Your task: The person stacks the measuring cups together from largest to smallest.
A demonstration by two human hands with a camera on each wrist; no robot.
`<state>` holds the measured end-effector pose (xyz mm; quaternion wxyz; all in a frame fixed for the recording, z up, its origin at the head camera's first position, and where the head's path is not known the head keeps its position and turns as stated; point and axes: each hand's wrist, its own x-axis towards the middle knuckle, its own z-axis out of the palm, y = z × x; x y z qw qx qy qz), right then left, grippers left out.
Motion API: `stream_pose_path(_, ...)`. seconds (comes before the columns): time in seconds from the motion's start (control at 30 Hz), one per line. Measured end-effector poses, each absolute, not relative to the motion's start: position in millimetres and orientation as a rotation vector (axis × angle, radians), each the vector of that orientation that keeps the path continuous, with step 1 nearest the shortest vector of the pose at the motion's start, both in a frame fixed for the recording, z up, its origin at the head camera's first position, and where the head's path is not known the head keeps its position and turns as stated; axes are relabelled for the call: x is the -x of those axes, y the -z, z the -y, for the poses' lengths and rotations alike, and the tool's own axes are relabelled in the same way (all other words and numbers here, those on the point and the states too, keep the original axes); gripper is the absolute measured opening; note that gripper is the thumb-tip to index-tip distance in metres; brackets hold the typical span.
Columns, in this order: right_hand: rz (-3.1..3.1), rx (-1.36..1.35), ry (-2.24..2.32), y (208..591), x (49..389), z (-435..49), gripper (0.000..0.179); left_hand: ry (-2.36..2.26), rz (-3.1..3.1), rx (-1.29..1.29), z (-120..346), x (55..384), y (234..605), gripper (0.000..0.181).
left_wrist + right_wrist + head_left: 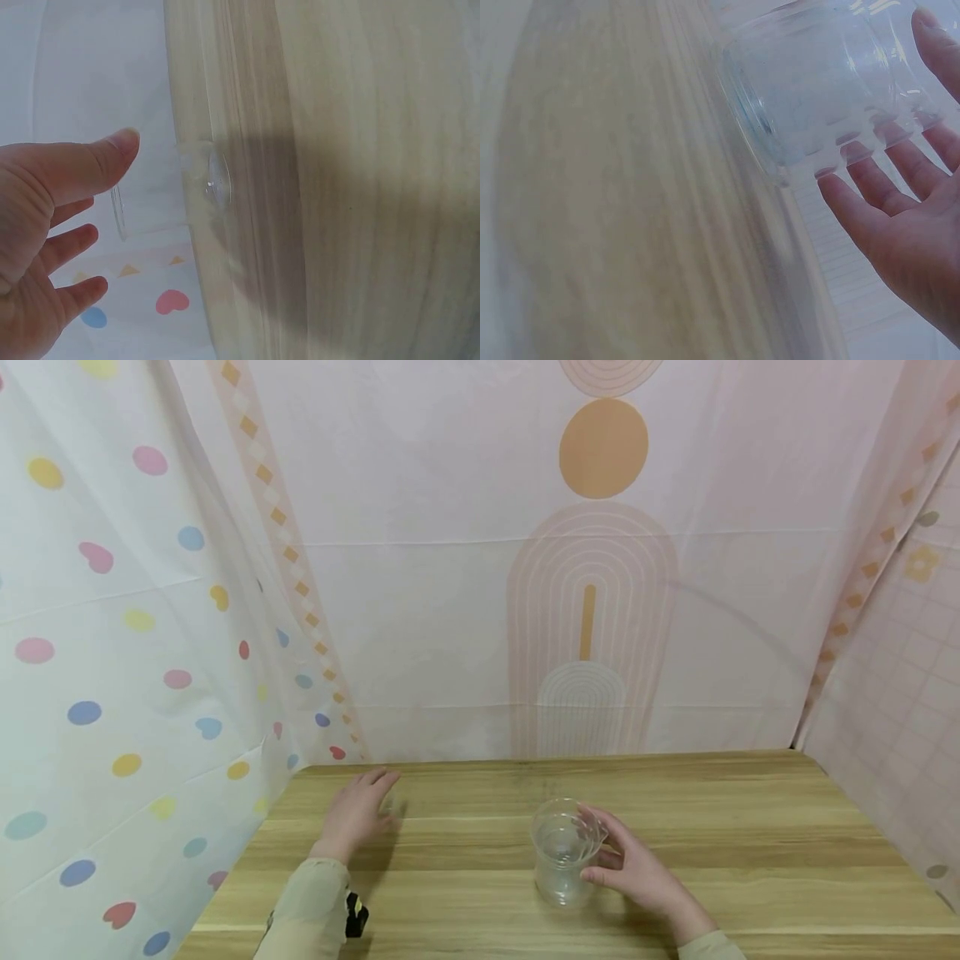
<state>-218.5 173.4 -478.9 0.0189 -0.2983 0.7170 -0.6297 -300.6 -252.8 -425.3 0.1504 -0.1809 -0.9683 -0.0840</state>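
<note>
A clear glass beaker (558, 860) with a pouring lip stands upright on the wooden table (465, 835). My right hand (630, 864) holds it from its right side, the thumb at the front and the fingers reaching round behind the rim. In the right wrist view the fingertips (847, 187) lie along the glass. At the left, my left hand (356, 814) is beside a smaller clear glass vessel (157, 195), which it partly hides in the head view. The left thumb (105, 161) and fingers are spread apart, with no grip on that vessel.
A white curtain with coloured spots (135, 693) hangs along the left side of the table. Behind the table is a patterned cloth (420, 635), and another cloth (892, 735) hangs at the right. A black device (356, 917) sits at the left wrist.
</note>
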Motion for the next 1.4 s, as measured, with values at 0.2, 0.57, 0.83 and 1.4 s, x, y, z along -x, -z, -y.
stream_pose_path(0.2, -2.22, 0.929, 1.956, 479.4, 218.6, -173.3, 0.08, 0.227, 2.816, 0.525, 253.1, 302.7, 423.6, 0.064)
stream_pose_path(0.57, -2.228, 0.948, 1.966, 479.7, 219.2, -172.8, 0.08, 0.158, 2.81, 0.582, 256.1, 305.0, 425.2, 0.053)
stream_pose_path(0.83, -2.283, 0.967, 1.953, 480.1, 219.3, -173.0, 0.08, 0.195, 2.812, 0.603, 256.5, 302.4, 425.9, 0.048)
stream_pose_path(1.4, -2.247, 0.973, 1.968, 480.2, 220.1, -172.6, 0.08, 0.228, 2.841, 0.576, 254.9, 303.5, 422.3, 0.04)
